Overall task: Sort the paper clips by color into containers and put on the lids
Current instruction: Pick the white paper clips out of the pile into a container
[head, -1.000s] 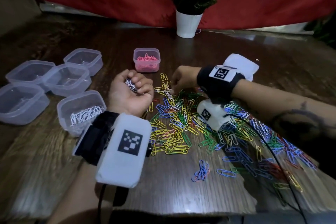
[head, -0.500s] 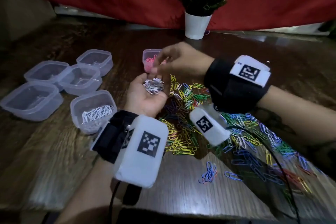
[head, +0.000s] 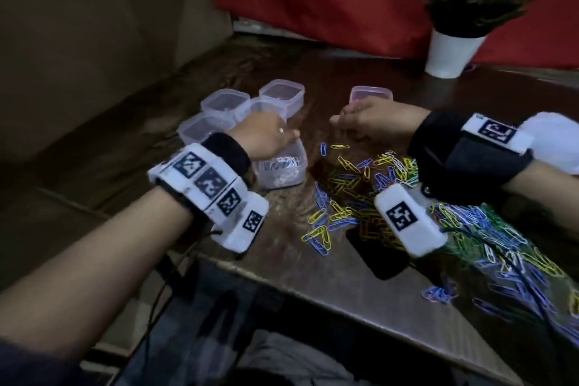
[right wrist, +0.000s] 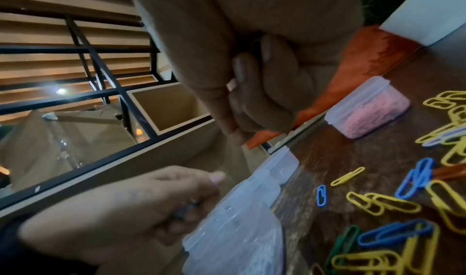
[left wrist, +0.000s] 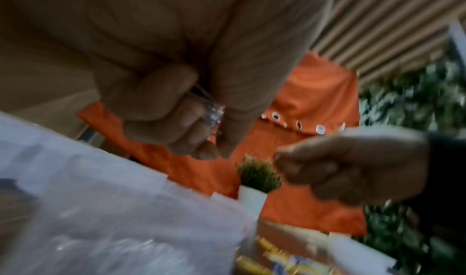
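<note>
Left hand (head: 266, 135) is hovering over the container of white clips (head: 280, 171), fingers curling round a bunch of white paper clips (left wrist: 213, 113); grip closed on them. Right hand (head: 372, 121) is sitting in a loose fist just in front of the pink-clip container (head: 371, 92); what its grip contains, cannot tell. Mixed colored clips (head: 369, 194) are lying scattered across the bench (head: 329, 276). Four clear containers (head: 224, 102) are standing clustered behind the left hand.

The left hand (head: 266, 135), seen palm-up with white paper clips (left wrist: 213, 115) at frame centre half a second ago, has been turned over above the white-clip container (head: 282, 171), left of centre. The right hand (head: 372, 119) has been drawn back toward the pink container (head: 371, 93).
</note>
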The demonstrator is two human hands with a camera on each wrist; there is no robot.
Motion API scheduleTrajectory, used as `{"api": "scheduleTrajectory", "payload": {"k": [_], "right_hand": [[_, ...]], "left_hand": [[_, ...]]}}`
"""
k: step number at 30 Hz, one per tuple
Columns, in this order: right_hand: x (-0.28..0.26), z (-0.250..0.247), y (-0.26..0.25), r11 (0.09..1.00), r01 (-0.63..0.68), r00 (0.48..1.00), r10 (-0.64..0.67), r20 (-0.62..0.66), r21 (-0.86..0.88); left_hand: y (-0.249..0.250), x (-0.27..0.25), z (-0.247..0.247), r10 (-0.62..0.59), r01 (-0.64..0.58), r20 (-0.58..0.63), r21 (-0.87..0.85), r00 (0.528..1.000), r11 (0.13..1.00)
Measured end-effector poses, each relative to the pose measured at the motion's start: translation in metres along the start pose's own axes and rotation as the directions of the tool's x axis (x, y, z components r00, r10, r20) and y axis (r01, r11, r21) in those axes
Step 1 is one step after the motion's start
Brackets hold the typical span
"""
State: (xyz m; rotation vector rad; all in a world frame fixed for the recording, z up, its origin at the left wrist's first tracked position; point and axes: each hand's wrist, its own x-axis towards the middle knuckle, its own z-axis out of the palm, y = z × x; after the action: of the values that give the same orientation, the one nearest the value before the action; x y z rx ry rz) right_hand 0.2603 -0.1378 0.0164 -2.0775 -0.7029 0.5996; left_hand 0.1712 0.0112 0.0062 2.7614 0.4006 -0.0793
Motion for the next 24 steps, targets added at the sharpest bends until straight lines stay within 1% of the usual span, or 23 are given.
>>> {"api": "scheduleTrajectory", "payload": {"k": [1,3,4,5,6,7,8,9,10,11,12,14,15,16,18,20,21,22,23,24], "right_hand": [[0.001,0.001,-0.004,0.999,-0.002,1.000,0.002,0.004,-0.054],[0.000,0.000,-0.012,0.988,-0.014,1.000,0.014,0.000,-0.155],[0.001,-0.001,-0.015,0.983,-0.028,1.000,0.028,-0.004,-0.179],[0.002,-0.002,-0.017,0.983,-0.045,0.999,0.045,-0.003,-0.177],[0.003,-0.002,-0.020,0.987,-0.066,0.998,0.068,0.005,-0.148],[0.005,-0.002,-0.023,0.992,-0.093,0.995,0.094,0.014,-0.087],[0.008,-0.003,-0.026,0.992,-0.126,0.992,0.126,0.025,-0.005],[0.011,-0.002,-0.031,0.984,-0.159,0.987,0.156,0.041,0.076],[0.014,-0.001,-0.036,0.974,-0.186,0.982,0.179,0.063,0.132],[0.018,0.001,-0.042,0.967,-0.197,0.979,0.186,0.079,0.164],[0.021,0.006,-0.047,0.966,-0.194,0.980,0.183,0.081,0.168],[0.029,0.025,-0.051,0.978,-0.189,0.979,0.182,0.089,0.088],[0.033,0.035,-0.049,0.980,-0.197,0.974,0.192,0.120,0.032],[0.036,0.045,-0.045,0.978,-0.206,0.967,0.205,0.152,-0.007],[0.042,0.056,-0.038,0.978,-0.208,0.966,0.204,0.156,0.013],[0.045,0.054,-0.040,0.981,-0.172,0.982,0.165,0.088,0.088],[0.047,0.051,-0.043,0.984,-0.139,0.990,0.135,0.044,0.111],[0.047,0.051,-0.046,0.988,-0.107,0.994,0.105,0.024,0.112],[0.045,0.053,-0.049,0.994,-0.079,0.996,0.076,0.040,0.076],[0.043,0.056,-0.050,0.998,-0.062,0.994,0.063,0.084,-0.021]], "left_hand": [[-0.002,0.003,0.003,-0.017,0.015,0.050,0.050,0.999,0.999],[-0.003,0.005,0.003,-0.028,0.023,0.095,0.045,0.995,0.999],[-0.003,0.005,0.001,-0.024,0.025,0.078,-0.009,0.997,1.000],[-0.005,0.005,-0.002,-0.016,0.020,0.036,-0.116,0.999,0.993],[-0.007,0.004,-0.006,-0.020,0.018,-0.002,-0.287,1.000,0.958],[-0.010,0.002,-0.010,-0.030,0.012,-0.029,-0.475,0.999,0.880],[-0.013,-0.001,-0.014,-0.038,0.012,-0.029,-0.624,0.999,0.782],[-0.016,-0.004,-0.017,-0.033,0.021,-0.003,-0.715,0.999,0.699],[-0.019,-0.005,-0.018,-0.026,0.036,0.025,-0.751,0.999,0.659],[-0.021,-0.004,-0.017,-0.017,0.052,0.053,-0.759,0.998,0.649],[-0.022,-0.004,-0.014,-0.007,0.072,0.090,-0.749,0.996,0.659],[-0.022,-0.004,-0.008,-0.013,0.112,0.144,-0.707,0.989,0.699],[-0.022,-0.004,-0.006,-0.033,0.125,0.143,-0.697,0.989,0.706],[-0.023,-0.005,-0.006,-0.058,0.131,0.128,-0.702,0.990,0.700],[-0.027,-0.008,-0.009,-0.099,0.120,0.073,-0.752,0.992,0.648],[-0.032,-0.010,-0.013,-0.149,0.084,-0.004,-0.810,0.989,0.580],[-0.035,-0.010,-0.014,-0.173,0.060,-0.050,-0.817,0.984,0.574],[-0.038,-0.009,-0.013,-0.187,0.034,-0.098,-0.800,0.977,0.599],[-0.039,-0.009,-0.011,-0.189,0.010,-0.150,-0.757,0.971,0.653],[-0.040,-0.008,-0.010,-0.171,-0.008,-0.183,-0.705,0.968,0.710]]}}
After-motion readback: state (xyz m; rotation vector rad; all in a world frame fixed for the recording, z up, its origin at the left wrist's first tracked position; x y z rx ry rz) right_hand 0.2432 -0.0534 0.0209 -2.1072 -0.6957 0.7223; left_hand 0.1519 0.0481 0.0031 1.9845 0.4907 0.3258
